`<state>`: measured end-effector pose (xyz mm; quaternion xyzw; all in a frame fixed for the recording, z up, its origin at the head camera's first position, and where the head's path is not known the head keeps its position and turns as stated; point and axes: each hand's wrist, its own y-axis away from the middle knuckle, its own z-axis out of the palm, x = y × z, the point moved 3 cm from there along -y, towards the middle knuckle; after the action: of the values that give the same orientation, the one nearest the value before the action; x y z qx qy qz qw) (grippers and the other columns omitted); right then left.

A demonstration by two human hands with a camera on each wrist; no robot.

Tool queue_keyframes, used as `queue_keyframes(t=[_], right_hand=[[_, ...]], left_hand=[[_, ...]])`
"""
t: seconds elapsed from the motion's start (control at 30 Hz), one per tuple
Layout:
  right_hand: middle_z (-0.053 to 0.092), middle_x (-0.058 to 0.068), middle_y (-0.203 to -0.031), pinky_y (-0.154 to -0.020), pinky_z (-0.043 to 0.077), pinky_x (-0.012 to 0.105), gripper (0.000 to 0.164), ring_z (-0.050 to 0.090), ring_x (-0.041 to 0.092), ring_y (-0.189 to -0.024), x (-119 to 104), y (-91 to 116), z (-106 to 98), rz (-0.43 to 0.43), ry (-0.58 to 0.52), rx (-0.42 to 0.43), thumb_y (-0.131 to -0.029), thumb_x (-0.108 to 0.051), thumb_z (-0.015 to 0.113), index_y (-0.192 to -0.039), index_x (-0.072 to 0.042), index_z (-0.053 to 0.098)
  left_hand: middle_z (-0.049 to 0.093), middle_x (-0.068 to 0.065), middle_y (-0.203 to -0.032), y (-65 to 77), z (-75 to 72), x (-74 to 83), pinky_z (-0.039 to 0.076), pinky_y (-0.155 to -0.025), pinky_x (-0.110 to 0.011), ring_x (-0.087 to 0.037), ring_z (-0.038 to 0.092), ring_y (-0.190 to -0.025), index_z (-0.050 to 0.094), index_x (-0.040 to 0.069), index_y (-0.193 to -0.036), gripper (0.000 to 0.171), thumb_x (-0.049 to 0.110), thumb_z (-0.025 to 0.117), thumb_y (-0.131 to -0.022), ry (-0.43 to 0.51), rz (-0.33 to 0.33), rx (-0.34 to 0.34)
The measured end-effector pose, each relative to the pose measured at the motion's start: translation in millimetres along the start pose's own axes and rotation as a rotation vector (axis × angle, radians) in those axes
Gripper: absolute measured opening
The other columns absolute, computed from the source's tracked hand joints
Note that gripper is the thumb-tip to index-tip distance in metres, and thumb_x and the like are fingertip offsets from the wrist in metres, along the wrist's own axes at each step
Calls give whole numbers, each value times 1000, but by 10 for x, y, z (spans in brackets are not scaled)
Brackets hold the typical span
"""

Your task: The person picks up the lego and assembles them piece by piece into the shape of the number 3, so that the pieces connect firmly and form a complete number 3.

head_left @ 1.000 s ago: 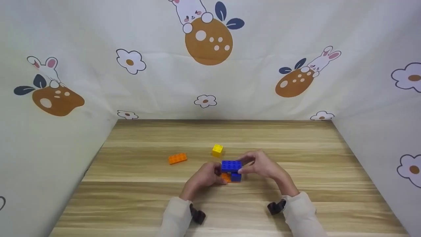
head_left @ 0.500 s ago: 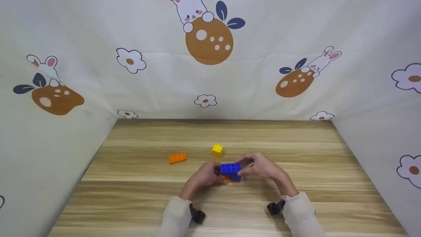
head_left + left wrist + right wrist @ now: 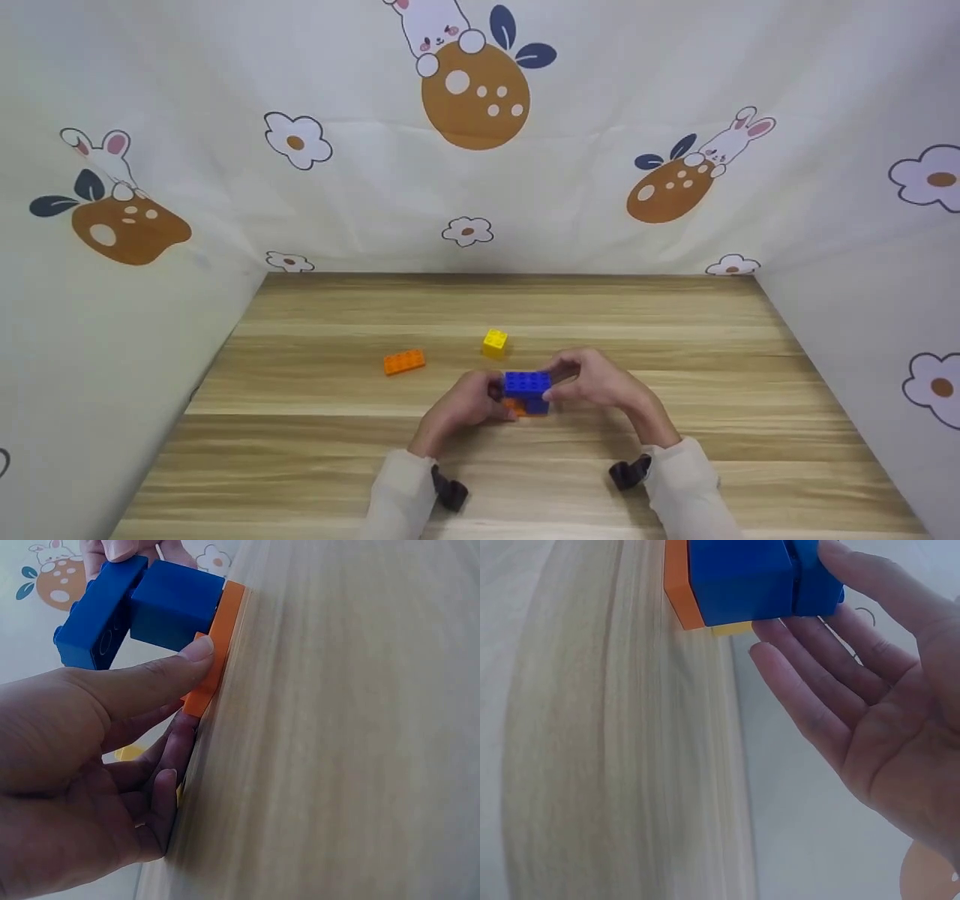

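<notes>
My left hand (image 3: 472, 397) pinches an orange building brick (image 3: 225, 630), flat and studded, holding it down against the table. On that brick's right end stands a blue block (image 3: 176, 606). Across the block lies a longer blue brick (image 3: 527, 384), its studs facing up and its left end overhanging the orange one. Thumb and fingers of my right hand (image 3: 600, 380) grip this upper brick at its right end. In the right wrist view a thin seam shows between the upper blue brick (image 3: 816, 581) and the blue block (image 3: 741, 581); whether they are fully pressed together I cannot tell.
Behind the hands a small yellow brick (image 3: 495, 343) stands on the wooden table (image 3: 337, 465). Another flat orange brick (image 3: 404, 361) lies farther left. Patterned cloth (image 3: 360, 195) closes off the back and both sides.
The right hand has lowered the upper blue brick onto the blue block, closing the gap seen a second ago. The left hand stays on the orange brick.
</notes>
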<state>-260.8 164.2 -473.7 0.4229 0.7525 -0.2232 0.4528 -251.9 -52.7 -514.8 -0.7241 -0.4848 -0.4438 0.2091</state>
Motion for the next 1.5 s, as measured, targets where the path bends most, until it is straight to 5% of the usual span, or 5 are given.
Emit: queue_keyframes(t=[0.3,0.77,1.5], right_hand=[[75,15,-104,-83,56,24,35,70,21,-95,-10,-10,10,-23,21,12,-77,-12,84,-108,-2,73],[76,15,-101,-70,59,26,39,70,16,-86,45,-37,35,97,-56,23,-74,-10,86,-110,-2,74],[67,22,-120,-99,54,39,43,65,31,-113,161,-69,84,32,-141,-62,-81,-9,82,-118,1,61]], left_hand=[[60,3,-82,-1,-12,10,43,-69,-26,-13,52,-76,69,8,-94,24,15,86,-78,-42,-9,17],[59,2,-78,16,-18,25,41,-65,-24,-13,50,-73,70,5,-91,22,13,86,-78,-46,13,32],[59,1,-82,15,-19,4,42,-68,-26,-14,51,-75,68,8,-91,24,16,87,-78,-46,-24,31]])
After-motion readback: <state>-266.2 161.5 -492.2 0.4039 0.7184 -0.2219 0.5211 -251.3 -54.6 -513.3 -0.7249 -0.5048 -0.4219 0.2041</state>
